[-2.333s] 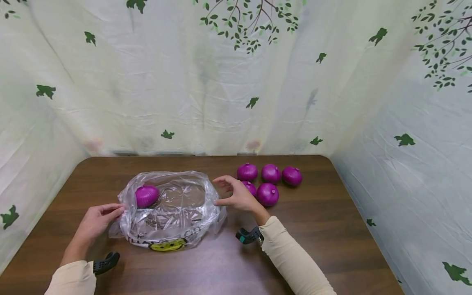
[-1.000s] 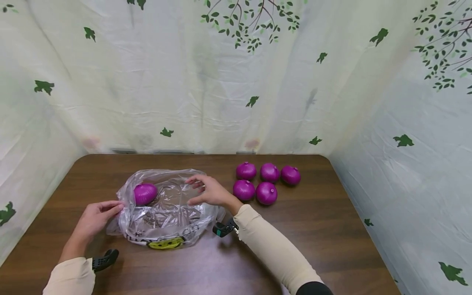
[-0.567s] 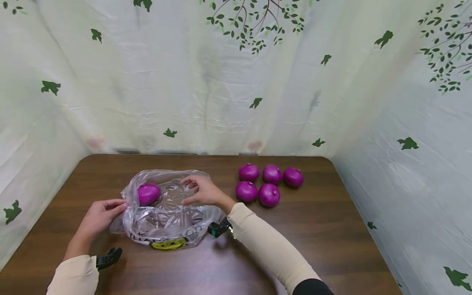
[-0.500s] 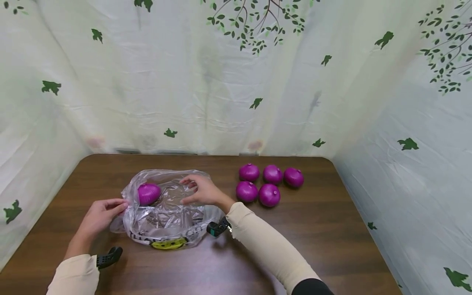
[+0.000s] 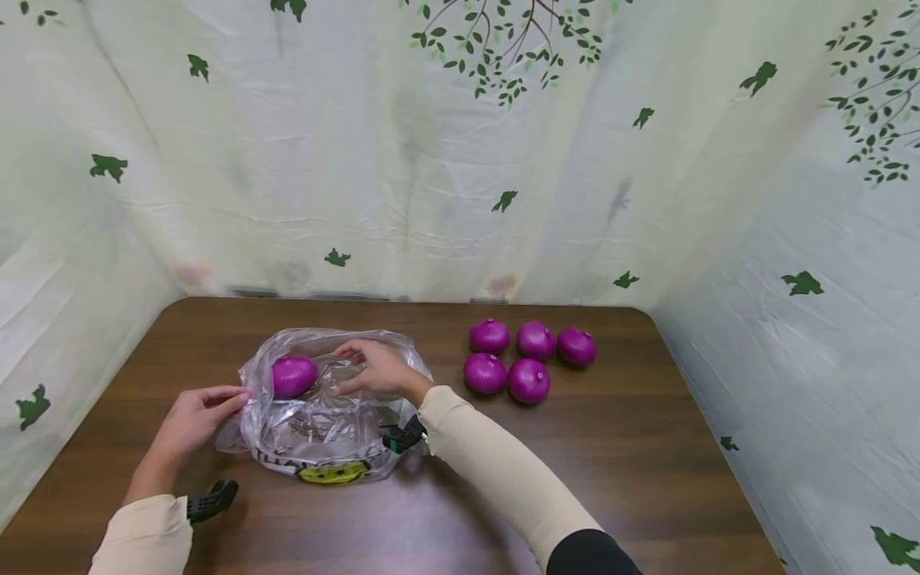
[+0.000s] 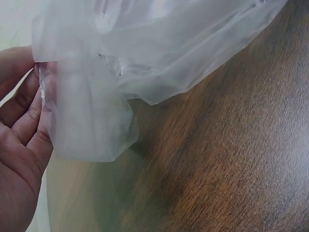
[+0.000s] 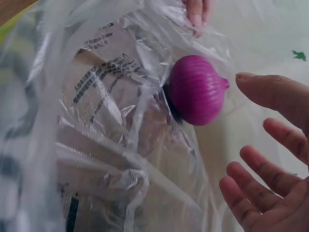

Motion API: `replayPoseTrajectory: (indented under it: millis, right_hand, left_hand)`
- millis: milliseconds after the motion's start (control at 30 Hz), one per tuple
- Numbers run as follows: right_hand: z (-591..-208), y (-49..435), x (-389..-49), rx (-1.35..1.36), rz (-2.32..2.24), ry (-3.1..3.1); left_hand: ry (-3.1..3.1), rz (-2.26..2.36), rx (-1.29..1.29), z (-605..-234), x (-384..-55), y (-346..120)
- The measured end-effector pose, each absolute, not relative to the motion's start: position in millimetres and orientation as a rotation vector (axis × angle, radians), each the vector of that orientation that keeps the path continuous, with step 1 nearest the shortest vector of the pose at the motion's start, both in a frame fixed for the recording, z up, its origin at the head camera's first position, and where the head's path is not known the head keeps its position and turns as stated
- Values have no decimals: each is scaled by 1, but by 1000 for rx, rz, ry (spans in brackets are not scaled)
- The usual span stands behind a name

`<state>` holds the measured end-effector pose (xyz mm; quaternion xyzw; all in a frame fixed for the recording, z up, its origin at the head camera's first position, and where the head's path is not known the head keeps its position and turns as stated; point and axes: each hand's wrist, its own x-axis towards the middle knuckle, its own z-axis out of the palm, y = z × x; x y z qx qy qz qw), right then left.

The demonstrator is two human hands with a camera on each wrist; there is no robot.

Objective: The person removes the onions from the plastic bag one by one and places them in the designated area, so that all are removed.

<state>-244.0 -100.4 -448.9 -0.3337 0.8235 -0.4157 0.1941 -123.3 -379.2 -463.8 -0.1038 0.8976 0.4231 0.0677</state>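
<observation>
A clear plastic bag [image 5: 331, 419] with printed letters and a yellow patch lies with its mouth spread on the table. One purple onion [image 5: 293, 376] rests inside, against the bag's left side. My left hand [image 5: 194, 423] pinches the bag's left edge between thumb and fingers; in the left wrist view the film [image 6: 91, 111] hangs from those fingers [image 6: 29, 106]. Over the bag's mouth, my right hand [image 5: 377, 371] reaches toward the onion with fingers spread and nothing held. The right wrist view has the onion [image 7: 197, 90] just apart from the right thumb [image 7: 270, 92].
Several more purple onions [image 5: 528, 381] sit in two rows on the brown wooden table [image 5: 611, 463], to the right of the bag. A pale curtain [image 5: 431, 200] with green leaf prints stands behind and at both sides of the table. Each wrist wears a black strap device [image 5: 212, 501].
My right hand has moved left from the bag's right edge, across its mouth, closer to the onion inside. The left hand keeps its pinch on the bag. The head view has shifted slightly.
</observation>
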Motion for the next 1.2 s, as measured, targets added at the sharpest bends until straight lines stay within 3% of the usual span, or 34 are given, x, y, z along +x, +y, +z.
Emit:
replayPoseTrajectory:
  millis: [700,1200]
  right_hand:
    - [-450,-136,-249,-1017,-1128,2197]
    - [-458,-162,-240,-909,-1005,2320]
  left_hand:
    - [2706,1318,-293,-472,-121,-387]
    - [2707,1345,-301,-471,-119,-390]
